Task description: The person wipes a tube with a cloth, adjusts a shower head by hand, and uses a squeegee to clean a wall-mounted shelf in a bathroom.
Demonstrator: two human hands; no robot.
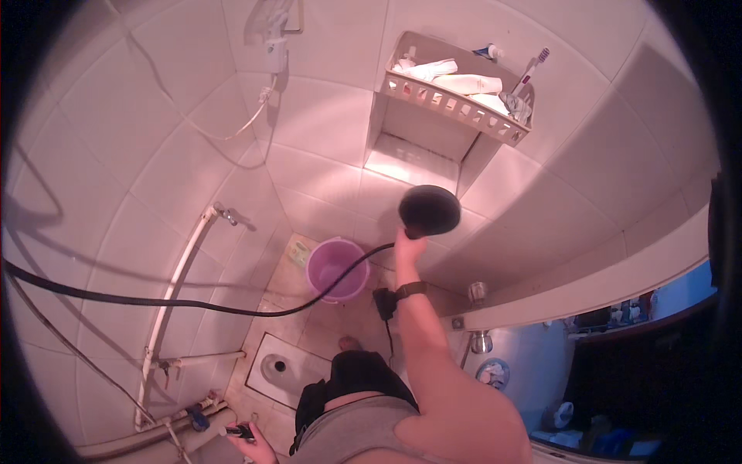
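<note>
My right hand (pixel 410 249) is closed round the handle of a black shower head (pixel 430 209), lifted near the tiled wall below the shelf. A black hose (pixel 232 309) runs from that hand in a long sag to the left edge. At the lower left, my left hand (pixel 256 448) is closed round a small dark object with a pale end (pixel 236 432); its kind is unclear. A dark band (pixel 410 291) circles my right wrist. Close to it is a black object with a cord (pixel 384 303), too small to identify.
A purple bucket (pixel 338 288) stands on the floor beside a squat toilet (pixel 278 366). Pipes with a tap (pixel 224 213) follow the left wall. Above, a beige basket shelf (pixel 456 108) holds tubes and a toothbrush (pixel 533 66). A door opening with a metal knob (pixel 480 342) lies right.
</note>
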